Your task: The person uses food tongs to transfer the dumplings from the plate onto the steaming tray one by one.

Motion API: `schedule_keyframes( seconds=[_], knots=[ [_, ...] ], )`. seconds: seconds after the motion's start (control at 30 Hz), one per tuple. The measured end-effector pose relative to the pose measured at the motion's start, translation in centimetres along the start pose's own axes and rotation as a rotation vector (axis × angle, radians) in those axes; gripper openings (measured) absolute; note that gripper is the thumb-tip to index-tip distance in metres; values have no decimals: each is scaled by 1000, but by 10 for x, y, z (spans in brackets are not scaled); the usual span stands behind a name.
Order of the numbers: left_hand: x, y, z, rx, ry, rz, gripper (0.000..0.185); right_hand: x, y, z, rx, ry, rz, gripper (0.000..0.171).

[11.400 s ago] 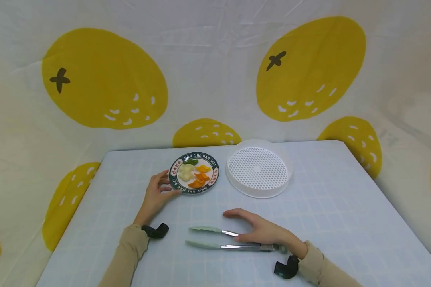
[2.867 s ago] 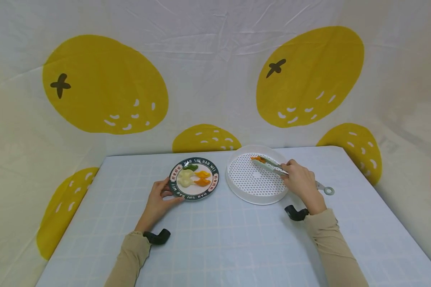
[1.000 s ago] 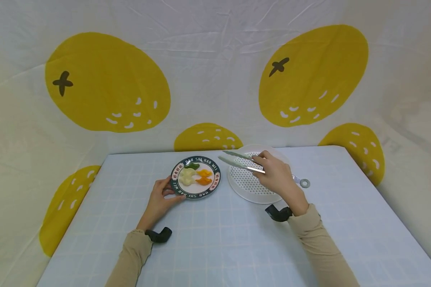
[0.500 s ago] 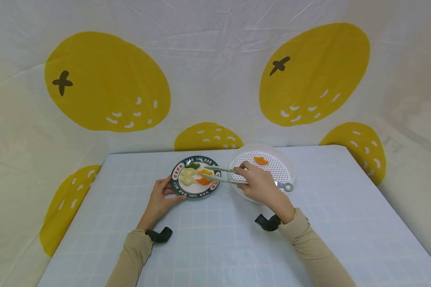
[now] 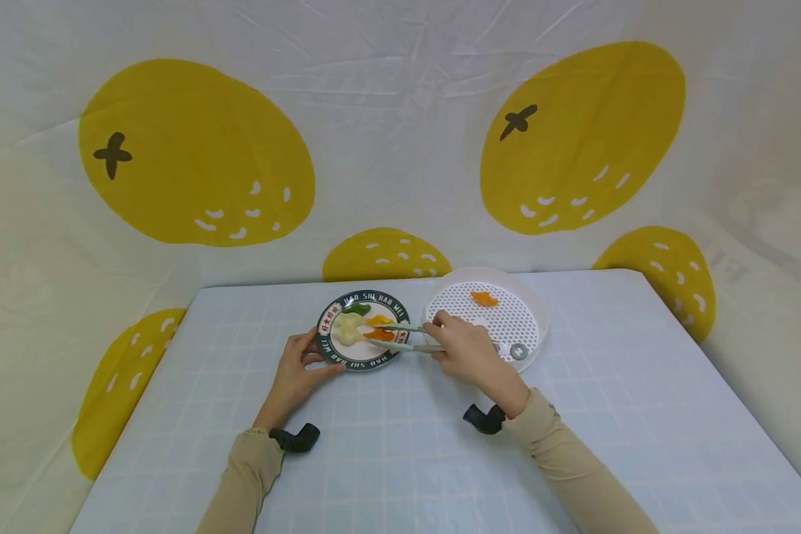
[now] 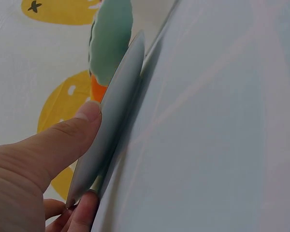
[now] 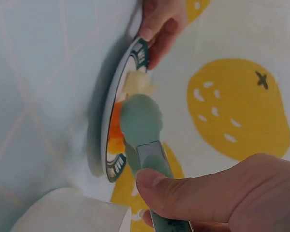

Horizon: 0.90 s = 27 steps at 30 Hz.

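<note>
A small plate (image 5: 329,347) with a dark green lettered rim holds a pale piece (image 5: 347,329), a green piece (image 5: 358,308) and two orange pieces (image 5: 377,327). My left hand (image 5: 297,368) pinches the plate's near-left rim (image 6: 111,121) between thumb and fingers. My right hand (image 5: 466,354) grips metal tongs (image 5: 400,337) with mint-green tips (image 7: 141,121), and those tips straddle the nearer orange piece (image 7: 117,123) on the plate. A round white perforated tray (image 5: 534,345) stands just right of the plate with one orange piece (image 5: 484,299) lying at its far side.
The pale blue checked tablecloth (image 5: 387,460) covers a table whose edges drop off at left, right and back. A white curtain with big yellow orange prints (image 5: 193,148) hangs close behind. Black wrist cameras (image 5: 295,437) sit on both beige sleeves.
My right hand carried an orange piece to the tray and left it there. It then swung the tongs left, and their tips now close around another orange piece. The left hand stayed put.
</note>
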<state>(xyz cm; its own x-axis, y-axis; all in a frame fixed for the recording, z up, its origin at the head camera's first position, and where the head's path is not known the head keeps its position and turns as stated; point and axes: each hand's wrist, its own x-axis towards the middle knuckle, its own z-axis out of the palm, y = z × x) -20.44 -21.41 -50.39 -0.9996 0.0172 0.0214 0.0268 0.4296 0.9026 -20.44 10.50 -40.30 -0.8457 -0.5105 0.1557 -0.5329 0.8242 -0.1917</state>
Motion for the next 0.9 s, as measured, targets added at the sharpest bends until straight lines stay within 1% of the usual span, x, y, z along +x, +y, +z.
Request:
schedule_keyframes(
  seconds=[0.33,0.7,0.9],
  knots=[
    [1,2,0,1,0,6,105,2,0,4,-68,19,-20,41],
    [1,1,1,-12,1,1,103,-1,1,6,-69,57,-48,38],
    [0,-1,1,7,3,0,103,-1,1,5,-61,94,-69,39]
  ],
)
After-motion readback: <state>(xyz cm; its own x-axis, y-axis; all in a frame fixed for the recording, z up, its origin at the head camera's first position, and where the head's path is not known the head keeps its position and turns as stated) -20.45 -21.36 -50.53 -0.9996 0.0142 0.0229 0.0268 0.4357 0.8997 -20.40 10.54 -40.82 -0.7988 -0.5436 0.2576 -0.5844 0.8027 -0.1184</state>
